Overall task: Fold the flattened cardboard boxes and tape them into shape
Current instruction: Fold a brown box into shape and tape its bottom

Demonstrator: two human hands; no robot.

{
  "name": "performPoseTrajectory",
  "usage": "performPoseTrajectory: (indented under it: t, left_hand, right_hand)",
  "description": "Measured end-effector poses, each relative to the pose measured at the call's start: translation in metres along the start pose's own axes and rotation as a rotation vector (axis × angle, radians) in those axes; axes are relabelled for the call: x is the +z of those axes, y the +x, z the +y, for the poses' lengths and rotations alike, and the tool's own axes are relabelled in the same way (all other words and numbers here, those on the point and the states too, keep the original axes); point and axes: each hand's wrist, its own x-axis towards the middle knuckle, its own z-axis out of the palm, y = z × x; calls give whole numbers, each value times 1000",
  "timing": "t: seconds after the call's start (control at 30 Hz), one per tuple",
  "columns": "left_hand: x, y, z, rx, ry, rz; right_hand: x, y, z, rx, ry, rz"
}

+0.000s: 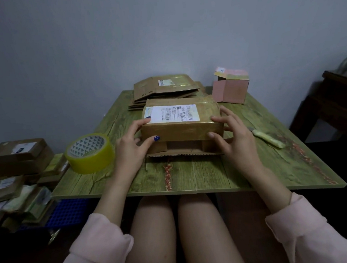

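Bracketing the cardboard box (pixel 180 128) from both ends, the two hands held it at the middle of the frame on the green surface (pixel 192 175). Its long axis ran left to right across the picture. The left hand (pixel 131 149) gripped the left end and the right hand (pixel 234 141) the right end, each with fingers (pixel 217 118) curled over the top edge and a thumb pressed to the near face. The open side faced the person: a lower flap (pixel 182 153) lay flat on the surface toward the bottom of the frame, between the two wrists. Raising that flap to shut the near side looked like the step in hand. The tape roll (pixel 89 153) sat just beside the left hand at centre left, so that hand seemed better placed to fetch it. A knife (pixel 266 137) lay to the right of the right hand.
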Motion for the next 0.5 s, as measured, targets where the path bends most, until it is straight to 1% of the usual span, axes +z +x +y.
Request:
performPoseTrajectory:
  t: [0.07, 0.17, 0.2, 0.27, 0.4, 0.5]
  left_hand:
    - [0, -1, -3, 16, 10, 0]
    - [1, -1, -4, 16, 34, -1]
    - [1, -1, -4, 22, 52, 2]
    - [2, -2, -2, 28, 56, 3]
    - [1, -5, 0, 1, 16, -51]
    - [0, -6, -1, -16, -17, -96]
  right_hand:
    - [-5, 0, 2, 5, 30, -102]
    - [-20, 1, 5, 22, 71, -337]
    - [-23, 1, 6, 17, 58, -366]
    - [-20, 0, 8, -1, 38, -310]
    - [0, -2, 8, 3, 28, -88]
    - [7, -2, 9, 4, -9, -9]
